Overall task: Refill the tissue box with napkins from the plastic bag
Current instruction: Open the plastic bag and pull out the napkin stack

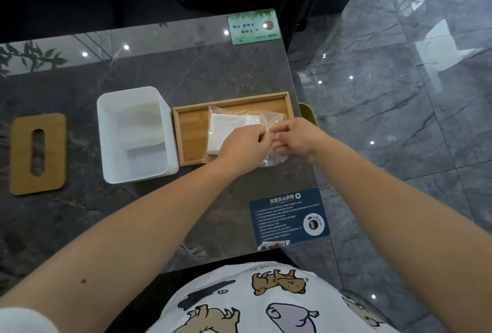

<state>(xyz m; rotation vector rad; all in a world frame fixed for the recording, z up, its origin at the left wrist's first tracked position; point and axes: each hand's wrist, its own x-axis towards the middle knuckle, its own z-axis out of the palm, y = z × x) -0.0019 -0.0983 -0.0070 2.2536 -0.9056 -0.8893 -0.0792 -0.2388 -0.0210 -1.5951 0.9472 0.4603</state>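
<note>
A clear plastic bag [269, 117] holding a stack of white napkins [226, 130] lies on a wooden tray [191, 135] near the table's right edge. My left hand [242, 146] and my right hand [292, 138] meet over the bag's right end, each pinching the plastic between fingertips. Left of the tray stands the open white tissue box [133, 133] with a few napkins at its bottom. Its wooden lid [38, 154] with a slot lies flat at the far left.
The dark marble table [133, 212] ends just right of the tray, with glossy floor beyond. A green card [253, 26] sits at the far right corner and a dark blue notice [288, 218] near the front right edge.
</note>
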